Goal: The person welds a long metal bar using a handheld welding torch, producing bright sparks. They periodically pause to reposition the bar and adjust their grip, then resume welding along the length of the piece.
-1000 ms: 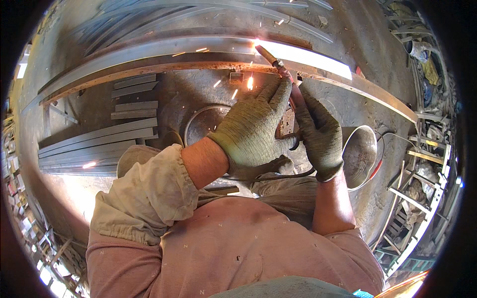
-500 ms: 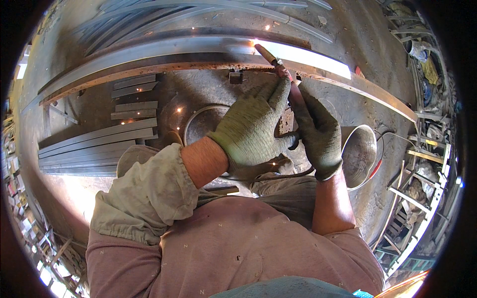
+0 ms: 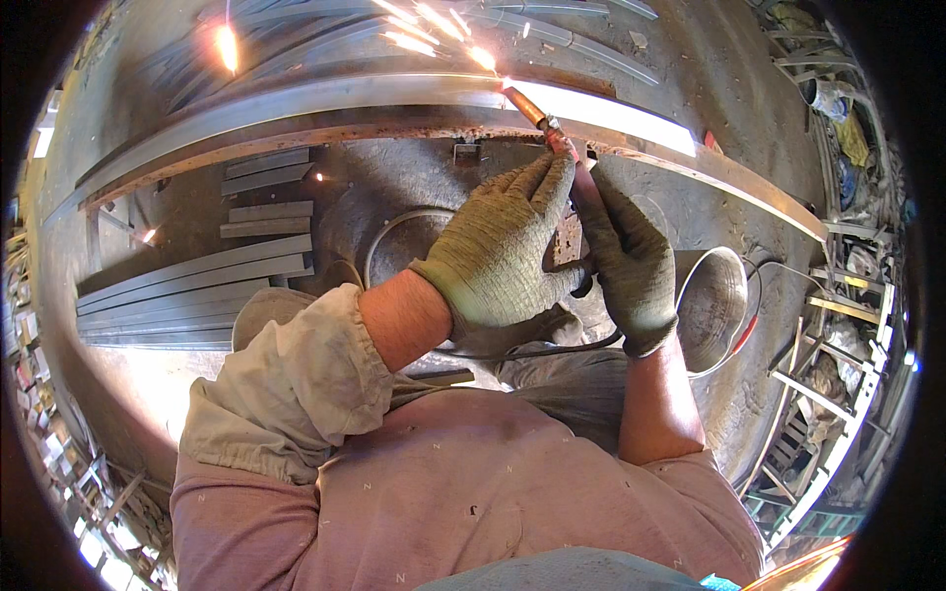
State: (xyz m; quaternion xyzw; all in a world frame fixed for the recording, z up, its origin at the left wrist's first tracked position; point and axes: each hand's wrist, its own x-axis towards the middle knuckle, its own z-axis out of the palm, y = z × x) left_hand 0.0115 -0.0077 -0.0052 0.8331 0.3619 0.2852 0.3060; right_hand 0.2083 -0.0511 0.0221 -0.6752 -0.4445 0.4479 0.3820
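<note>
— Change since half a second ago?
— Sparks now spray toward upper centre of frame from the electrode (image 3: 525, 104) tip on the long steel bar (image 3: 325, 110); the arc is live. Hands unmoved.
— Grip?
— Right hand (image 3: 631, 261) fingers closed on the electrode holder (image 3: 581, 182); left hand (image 3: 503, 251) steadies it, fingers curled.
— Containers?
— Metal bowl (image 3: 711, 305), right of centre; contents not discernible.

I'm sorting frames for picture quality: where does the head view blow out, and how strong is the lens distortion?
Head view: the sparks and the sunlit strip of the long steel bar beside the torch tip are blown out white; the gloved left hand and right hand stay sharp and evenly lit; fisheye bending curves the bar, and a black rim rings the picture.
</note>
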